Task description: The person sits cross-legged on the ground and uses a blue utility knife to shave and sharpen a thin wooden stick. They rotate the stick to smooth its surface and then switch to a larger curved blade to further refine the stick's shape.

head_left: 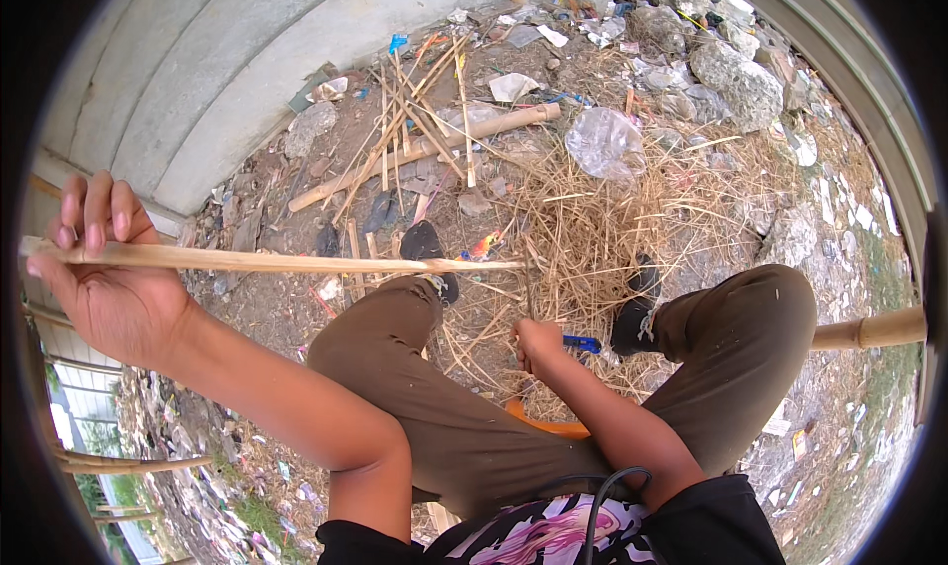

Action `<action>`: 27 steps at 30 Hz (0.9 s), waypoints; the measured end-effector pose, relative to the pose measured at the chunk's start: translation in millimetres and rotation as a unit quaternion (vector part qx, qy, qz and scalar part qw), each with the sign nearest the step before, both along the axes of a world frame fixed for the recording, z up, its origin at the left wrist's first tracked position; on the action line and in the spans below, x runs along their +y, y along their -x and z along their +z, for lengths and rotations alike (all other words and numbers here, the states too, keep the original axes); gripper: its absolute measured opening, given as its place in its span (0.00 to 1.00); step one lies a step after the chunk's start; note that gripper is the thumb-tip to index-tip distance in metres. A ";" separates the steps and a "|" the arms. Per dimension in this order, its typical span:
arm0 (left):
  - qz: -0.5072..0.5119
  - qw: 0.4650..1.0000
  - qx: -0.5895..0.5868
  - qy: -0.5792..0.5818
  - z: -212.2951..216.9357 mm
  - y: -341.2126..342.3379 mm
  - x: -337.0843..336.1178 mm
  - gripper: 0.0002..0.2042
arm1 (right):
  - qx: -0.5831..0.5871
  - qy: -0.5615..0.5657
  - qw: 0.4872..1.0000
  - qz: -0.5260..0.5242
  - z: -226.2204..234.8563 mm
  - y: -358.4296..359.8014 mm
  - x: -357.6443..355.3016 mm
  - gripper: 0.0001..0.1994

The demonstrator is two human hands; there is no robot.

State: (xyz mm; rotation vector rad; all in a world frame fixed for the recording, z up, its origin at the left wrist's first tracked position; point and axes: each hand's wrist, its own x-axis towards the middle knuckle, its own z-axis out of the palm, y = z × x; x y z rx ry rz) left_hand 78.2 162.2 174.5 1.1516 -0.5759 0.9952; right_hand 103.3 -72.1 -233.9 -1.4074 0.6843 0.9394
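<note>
A long, pale bamboo strip (257,261) runs level from the far left to the middle of the head view. My left hand (123,288) grips its left end, the thumb below and the fingertips raised above it. Close to the strip's right end, a thin dark upright blade (528,286) meets or crosses it; contact is hard to make out. My right hand (539,347) is closed around this knife's handle, between my knees. A blue piece (582,344) shows beside the fist, perhaps the handle's end.
Thin shavings (583,229) cover the ground before my feet. Several cut bamboo strips (415,111) lie across a thick bamboo pole (474,133). Rocks (736,81), a clear plastic piece (604,144) and litter lie beyond. A concrete wall (237,71) borders the far left.
</note>
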 end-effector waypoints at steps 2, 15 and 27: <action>-0.055 0.998 0.021 -0.027 5.5 0.7 -1.8 0.12 | -0.089 -0.018 0.996 0.019 24.9 6.6 2.4 0.15; 0.188 0.982 -0.023 -0.012 -4.0 -44.3 -75.1 0.10 | -0.334 -0.025 0.934 0.122 28.7 5.5 -7.5 0.38; 0.155 0.988 -0.002 0.004 -4.1 -49.7 -57.7 0.12 | -0.336 0.094 0.908 0.233 2.9 6.0 -17.8 0.41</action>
